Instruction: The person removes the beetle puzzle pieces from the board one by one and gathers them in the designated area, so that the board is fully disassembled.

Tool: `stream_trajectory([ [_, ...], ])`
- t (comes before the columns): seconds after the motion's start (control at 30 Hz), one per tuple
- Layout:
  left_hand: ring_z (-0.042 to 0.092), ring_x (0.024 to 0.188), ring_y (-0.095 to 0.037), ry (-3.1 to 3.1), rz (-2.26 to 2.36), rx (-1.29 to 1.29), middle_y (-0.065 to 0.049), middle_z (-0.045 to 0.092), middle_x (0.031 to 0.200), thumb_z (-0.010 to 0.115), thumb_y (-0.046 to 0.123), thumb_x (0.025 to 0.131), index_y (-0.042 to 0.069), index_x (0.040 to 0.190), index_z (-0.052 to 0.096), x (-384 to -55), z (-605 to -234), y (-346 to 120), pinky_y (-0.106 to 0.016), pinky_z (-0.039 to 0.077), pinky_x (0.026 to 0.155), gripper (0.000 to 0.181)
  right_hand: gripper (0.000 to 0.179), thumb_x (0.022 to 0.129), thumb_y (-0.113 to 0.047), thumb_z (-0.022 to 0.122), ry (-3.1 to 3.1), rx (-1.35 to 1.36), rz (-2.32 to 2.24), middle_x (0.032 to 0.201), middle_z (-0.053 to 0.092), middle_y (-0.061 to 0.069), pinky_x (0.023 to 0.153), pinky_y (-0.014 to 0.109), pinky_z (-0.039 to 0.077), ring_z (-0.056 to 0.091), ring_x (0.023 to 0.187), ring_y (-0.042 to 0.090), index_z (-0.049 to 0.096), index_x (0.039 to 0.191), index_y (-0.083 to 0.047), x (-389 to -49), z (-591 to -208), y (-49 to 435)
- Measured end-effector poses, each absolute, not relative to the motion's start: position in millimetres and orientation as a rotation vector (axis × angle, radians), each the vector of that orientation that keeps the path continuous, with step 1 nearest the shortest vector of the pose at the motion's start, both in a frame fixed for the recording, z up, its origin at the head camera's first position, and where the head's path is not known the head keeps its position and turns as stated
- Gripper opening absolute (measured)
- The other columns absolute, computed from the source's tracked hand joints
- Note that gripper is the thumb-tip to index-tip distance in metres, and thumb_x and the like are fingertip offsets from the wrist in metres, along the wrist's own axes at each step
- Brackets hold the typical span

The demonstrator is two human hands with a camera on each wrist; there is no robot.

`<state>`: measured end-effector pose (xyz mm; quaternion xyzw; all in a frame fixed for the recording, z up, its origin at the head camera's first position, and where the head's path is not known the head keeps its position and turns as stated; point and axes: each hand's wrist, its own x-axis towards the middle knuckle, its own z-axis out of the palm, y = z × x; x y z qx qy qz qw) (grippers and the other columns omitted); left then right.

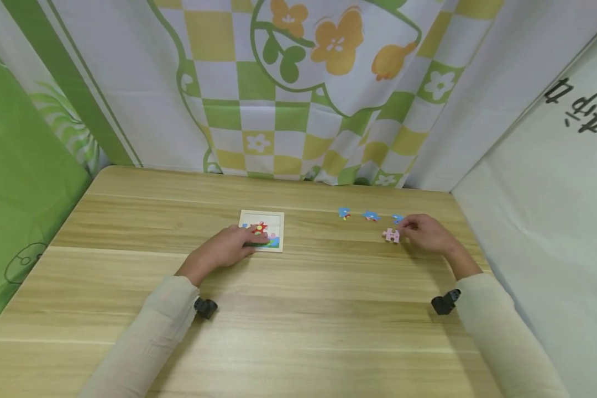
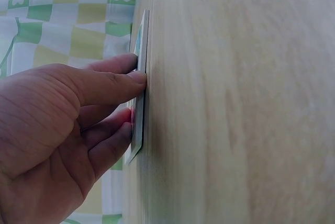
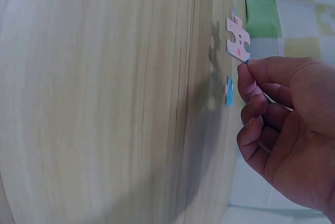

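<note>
In the head view my left hand rests over the left part of a square wooden puzzle board. Several coloured pieces lie inside its pale frame, partly covered by the fingers. Seen from the left wrist, the thumb touches the board's near edge while other fingertips press on its top. My right hand pinches a pink puzzle piece by one corner between thumb and forefinger. The piece has a small printed face and is raised over the table, its shadow falling on the wood.
Near the back right of the wooden table lie a blue piece with red and yellow, another blue piece and a third blue piece close to the right hand. A patterned curtain hangs behind; a white wall panel borders the right.
</note>
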<state>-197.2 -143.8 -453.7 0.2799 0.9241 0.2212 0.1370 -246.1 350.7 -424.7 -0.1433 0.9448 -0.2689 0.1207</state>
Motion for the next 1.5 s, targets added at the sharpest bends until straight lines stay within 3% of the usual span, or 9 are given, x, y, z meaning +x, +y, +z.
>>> stream_trajectory([
  [0.23,0.049,0.136,-0.043,2.670,0.643,0.820,-0.027,0.042,0.154,0.066,0.009,0.102,0.015,0.143,0.064,-198.5,-455.2,-144.4,-0.058,0.033,0.113,0.042,0.020,0.106,-0.009,0.056,2.736,-0.381,-0.756,0.099,0.068,0.014,0.075,0.038,0.048,0.057,0.086,0.022,0.069,0.111,0.005,-246.3,-425.8,362.3],
  [0.8,0.047,0.134,-0.049,2.658,0.658,0.781,-0.024,0.039,0.156,0.066,0.011,0.102,0.018,0.144,0.063,-195.8,-452.3,-143.4,-0.060,0.036,0.111,0.043,0.020,0.106,-0.010,0.055,2.700,-0.335,-0.709,0.092,0.066,0.008,0.076,0.039,0.045,0.054,0.082,0.020,0.070,0.108,0.004,-253.1,-430.5,369.6],
  [1.1,0.047,0.135,-0.047,2.656,0.688,0.801,-0.026,0.039,0.156,0.065,0.010,0.102,0.016,0.144,0.063,-194.3,-453.2,-145.9,-0.057,0.040,0.110,0.043,0.022,0.106,-0.012,0.057,2.741,-0.300,-0.700,0.101,0.069,0.016,0.079,0.043,0.048,0.060,0.090,0.027,0.071,0.107,0.006,-251.7,-431.3,366.7],
  [1.5,0.046,0.138,-0.042,2.649,0.735,0.832,-0.027,0.041,0.154,0.066,0.006,0.101,0.014,0.143,0.064,-196.6,-454.9,-146.1,-0.053,0.042,0.109,0.042,0.023,0.106,-0.012,0.057,2.751,-0.282,-0.698,0.100,0.069,0.013,0.079,0.044,0.048,0.059,0.091,0.026,0.070,0.110,0.006,-251.6,-434.0,366.2],
])
